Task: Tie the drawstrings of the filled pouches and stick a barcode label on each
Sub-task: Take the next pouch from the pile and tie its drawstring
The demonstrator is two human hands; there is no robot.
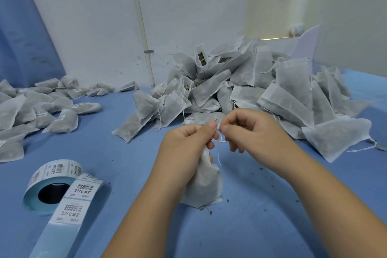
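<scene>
1. The pouch (206, 182) stood upright on its base on the table (272, 226), mid-width and toward the near edge, right in front of you. With the base carrying the weight, both hands were free for the string.
2. Your left hand (186, 144) gripped the gathered neck with its fingers curled round it. Thumb and forefinger pinched the drawstring (218, 151) at the top. My read: that kept the mouth cinched while the knot formed.
3. Your right hand (249, 130) pinched the same drawstring thumb to forefinger, almost touching your left thumb. The other fingers were curled, and I couldn't see them holding anything. A loose tail of string hung down beside the neck.
4. Judged step: mid-knot. The loop was too small to tell whether the knot had closed. No label showed on this pouch.
5. The label roll (52, 186) lay toward the near left corner, with its strip of barcode labels (72, 205) paid out toward the near edge. It was probably staged on your left for the sticking step.
6. The open pouches (240, 88) were heaped at the far edge, from the middle to the right, against the wall. Some mouths gaped with filling showing. Likely the input stock.
7. The labelled pouches (41, 111) were spread along the far left, several showing white labels. Likely the output, kept well apart from the heap.
8. Crumbs of filling (228, 200) lay on the table around the pouch's base and to its right.
</scene>
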